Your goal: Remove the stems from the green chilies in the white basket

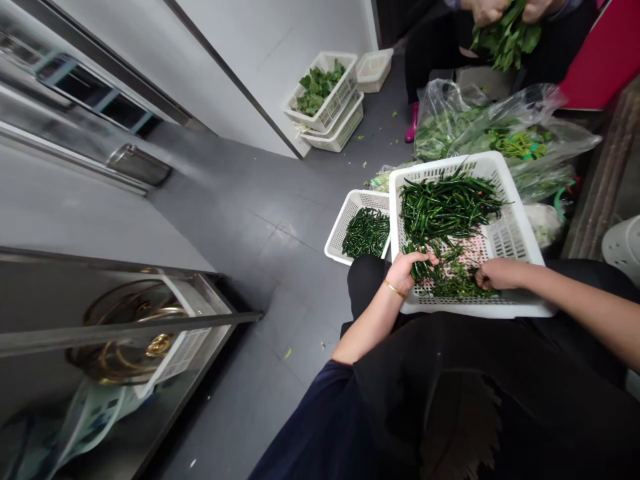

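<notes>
A large white perforated basket [520,230] rests across my lap. Long green chillies [447,203] are heaped in its far half, and a loose pile of thin green stems [457,280] lies in the near part. My left hand [405,270], with a gold bangle at the wrist, is closed around several green chillies at the basket's near left. At the near right, my right hand [495,274] is closed over the stem pile; whatever its fingers pinch is hidden. A smaller white basket [333,243] with more green chillies [367,232] stands on the floor to the left.
Clear plastic bags of leafy greens [450,130] lie beyond the big basket. A co-worker's hands [487,10] hold a green bunch at the top. Stacked white baskets [335,137] stand by the wall. A metal shelf [200,327] with pan lids is at left.
</notes>
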Demonstrator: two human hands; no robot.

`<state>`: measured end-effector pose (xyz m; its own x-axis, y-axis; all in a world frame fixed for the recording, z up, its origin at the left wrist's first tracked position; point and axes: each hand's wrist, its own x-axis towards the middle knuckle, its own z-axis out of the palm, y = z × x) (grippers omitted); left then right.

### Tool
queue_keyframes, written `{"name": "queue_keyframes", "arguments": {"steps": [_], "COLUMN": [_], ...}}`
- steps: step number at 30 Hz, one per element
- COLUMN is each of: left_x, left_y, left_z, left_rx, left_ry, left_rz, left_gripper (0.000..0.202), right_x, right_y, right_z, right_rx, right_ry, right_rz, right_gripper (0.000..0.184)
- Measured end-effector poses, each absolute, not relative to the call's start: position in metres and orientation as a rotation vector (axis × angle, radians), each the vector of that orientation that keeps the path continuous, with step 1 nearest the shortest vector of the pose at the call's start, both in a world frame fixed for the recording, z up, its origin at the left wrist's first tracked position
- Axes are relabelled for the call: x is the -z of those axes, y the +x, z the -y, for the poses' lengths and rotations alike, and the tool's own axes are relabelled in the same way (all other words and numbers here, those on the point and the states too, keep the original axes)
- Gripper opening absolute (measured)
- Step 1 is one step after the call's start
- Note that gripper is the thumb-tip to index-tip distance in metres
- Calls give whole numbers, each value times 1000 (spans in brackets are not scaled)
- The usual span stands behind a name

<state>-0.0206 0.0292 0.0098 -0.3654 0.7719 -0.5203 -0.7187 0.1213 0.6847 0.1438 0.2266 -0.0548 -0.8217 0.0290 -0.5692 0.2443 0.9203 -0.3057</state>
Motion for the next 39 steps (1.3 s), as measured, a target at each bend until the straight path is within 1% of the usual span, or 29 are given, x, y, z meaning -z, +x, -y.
{"name": "queue_keyframes", "arguments": {"steps": [4,6,9,11,13,15,16,17,19,21,22,24,26,28,30,33,35,37,39], "left_x": [-13,-14,-15,-13,-12,-10,-9,-8,-5,-1,1,5,8,9,8,5,3,1,-2], "left_y": [-14,-14,-16,-17,-16,-15,-15,-14,-12,-7,-5,1,6,8,9,9,8,8,8], "left_z": [-31,-29,-24,-22,-22,-23,-25,-27,-32,-37,-40,-43,-45,-45,-45,-45,-44,-42,-39], "left_rx": [-1548,-1562,-1590,-1588,-1574,-1551,-1539,-1529,-1526,-1524,-1513,-1474,-1445,-1426,-1405,-1379,-1382,-1396,-1413], "left_ry": [165,192,165,164,186,211,222,228,218,195,191,216,260,308,362,461,542,639,737], "left_rz": [-1139,-1127,-1118,-1112,-1107,-1104,-1114,-1133,-1193,-1271,-1305,-1351,-1378,-1408,-1453,-1515,-1534,-1516,-1456], "left_gripper": [10,11,13,17,23,25,24,22,20,21,22,24,25,25,24,25,25,25,27], "right_x": [50,56,67,70,67,58,52,46,34,26,23,21,19,16,10,0,-5,-7,-6], "right_y": [115,97,84,84,87,94,97,102,111,119,123,127,129,130,131,134,136,137,137], "right_z": [-221,-213,-198,-194,-199,-209,-215,-219,-223,-216,-210,-192,-175,-164,-160,-165,-167,-166,-159], "right_rx": [276,211,232,250,243,284,391,585,1192,1791,2003,2269,2403,2428,2311,1988,1867,1965,2248], "right_ry": [333,381,353,348,366,415,478,568,768,887,903,923,948,942,866,698,686,753,771], "right_rz": [-2754,-2762,-2755,-2761,-2754,-2764,-2769,-2749,-2559,-2183,-2003,-1762,-1677,-1745,-1959,-2354,-2493,-2404,-2104], "right_gripper": [31,29,26,26,23,20,18,17,14,14,16,22,27,28,26,25,26,29,34]}}
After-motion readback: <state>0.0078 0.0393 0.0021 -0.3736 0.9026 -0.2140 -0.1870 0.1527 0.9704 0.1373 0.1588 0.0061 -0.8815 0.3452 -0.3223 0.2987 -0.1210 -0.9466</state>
